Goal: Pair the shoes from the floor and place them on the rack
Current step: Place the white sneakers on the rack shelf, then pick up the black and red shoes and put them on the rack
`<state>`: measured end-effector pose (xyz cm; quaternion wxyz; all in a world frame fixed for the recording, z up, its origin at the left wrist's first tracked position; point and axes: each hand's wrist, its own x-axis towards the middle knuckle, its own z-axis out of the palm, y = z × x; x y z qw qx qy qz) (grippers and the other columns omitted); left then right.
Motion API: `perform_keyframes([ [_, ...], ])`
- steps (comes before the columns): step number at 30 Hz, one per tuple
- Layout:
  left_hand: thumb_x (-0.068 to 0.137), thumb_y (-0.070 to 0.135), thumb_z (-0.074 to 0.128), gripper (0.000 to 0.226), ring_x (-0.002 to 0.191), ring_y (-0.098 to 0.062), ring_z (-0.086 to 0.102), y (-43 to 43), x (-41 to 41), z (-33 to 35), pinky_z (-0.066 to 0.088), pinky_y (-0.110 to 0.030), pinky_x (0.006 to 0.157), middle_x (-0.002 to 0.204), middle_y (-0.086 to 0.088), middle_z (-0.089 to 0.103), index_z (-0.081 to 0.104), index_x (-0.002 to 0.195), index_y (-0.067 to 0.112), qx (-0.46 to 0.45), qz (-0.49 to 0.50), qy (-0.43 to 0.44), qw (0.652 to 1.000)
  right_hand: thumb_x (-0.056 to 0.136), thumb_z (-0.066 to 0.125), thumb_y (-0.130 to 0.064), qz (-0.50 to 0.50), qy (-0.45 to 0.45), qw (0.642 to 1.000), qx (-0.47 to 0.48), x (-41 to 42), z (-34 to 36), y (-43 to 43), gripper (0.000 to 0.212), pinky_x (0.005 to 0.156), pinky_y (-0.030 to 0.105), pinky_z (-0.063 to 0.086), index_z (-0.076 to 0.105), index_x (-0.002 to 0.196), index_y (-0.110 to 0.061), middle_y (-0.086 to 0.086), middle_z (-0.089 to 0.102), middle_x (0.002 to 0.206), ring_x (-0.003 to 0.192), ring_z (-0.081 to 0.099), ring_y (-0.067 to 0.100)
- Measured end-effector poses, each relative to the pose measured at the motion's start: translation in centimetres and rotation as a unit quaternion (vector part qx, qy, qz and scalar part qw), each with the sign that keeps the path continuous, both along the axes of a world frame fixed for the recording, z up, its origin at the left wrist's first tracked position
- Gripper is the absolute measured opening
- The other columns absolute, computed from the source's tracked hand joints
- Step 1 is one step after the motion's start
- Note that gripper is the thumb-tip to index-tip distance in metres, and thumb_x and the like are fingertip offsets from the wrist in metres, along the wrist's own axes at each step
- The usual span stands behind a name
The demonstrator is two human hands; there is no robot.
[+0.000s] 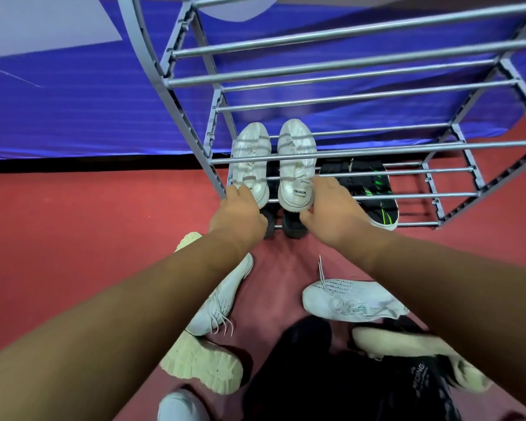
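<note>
A pair of white sneakers rests side by side on a lower tier of the grey metal rack [340,154], toes toward the wall. My left hand [239,212] touches the heel of the left white sneaker [251,161]. At the heel of the right white sneaker [296,164], which bears a "DESIGN" tag, lies my right hand [331,212], fingers curled around it. A black pair [289,226] sits on the tier below, mostly hidden by my hands. A black shoe with green stripes [374,189] lies on the rack to the right.
Loose shoes lie on the red floor near me: a white knit sneaker [222,296], another white sneaker [346,300], a cream chunky-soled shoe [201,363], a beige shoe [407,344] and a black shoe [422,387]. A blue wall panel [73,110] stands behind the rack.
</note>
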<state>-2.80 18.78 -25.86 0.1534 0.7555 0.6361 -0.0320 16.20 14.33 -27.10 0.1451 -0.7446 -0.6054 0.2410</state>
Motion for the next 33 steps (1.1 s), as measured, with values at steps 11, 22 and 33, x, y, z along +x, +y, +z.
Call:
perform_keyframes([
  [11,0.089,0.038,0.060,0.020,0.082,-0.022,0.054,-7.0,-0.6,10.3,0.036,-0.029,0.061,0.092,0.002,0.059,0.051,0.098,0.023,-0.086,-0.242,0.016,0.966,0.092,0.066,-0.026,0.098,0.044,0.991,0.076,-0.7,6.1,-9.5,0.033,0.093,0.032,0.049,0.064,0.124,-0.018,-0.004,0.063,0.111,0.101,0.060,0.015],
  [22,0.098,0.032,0.053,0.034,0.087,-0.035,0.059,-11.3,-5.8,4.7,0.047,-0.037,0.075,0.104,-0.022,0.067,0.052,0.072,0.008,-0.230,-0.133,0.091,0.960,0.097,0.060,-0.037,0.264,-0.019,0.961,0.079,-5.4,4.6,-12.9,0.037,0.088,0.039,0.052,0.061,0.129,-0.018,0.000,0.062,0.118,0.104,0.060,0.020],
  [33,0.091,0.014,0.059,0.040,0.116,-0.032,0.059,-15.7,-11.5,-10.6,0.050,-0.038,0.093,0.129,-0.012,0.061,0.060,0.131,0.010,-0.279,-0.101,0.120,0.948,0.093,0.063,-0.037,0.240,-0.025,0.962,-0.130,-5.3,-8.0,-14.8,0.046,0.100,0.044,0.052,0.061,0.134,-0.017,0.006,0.063,0.127,0.118,0.060,0.030],
])
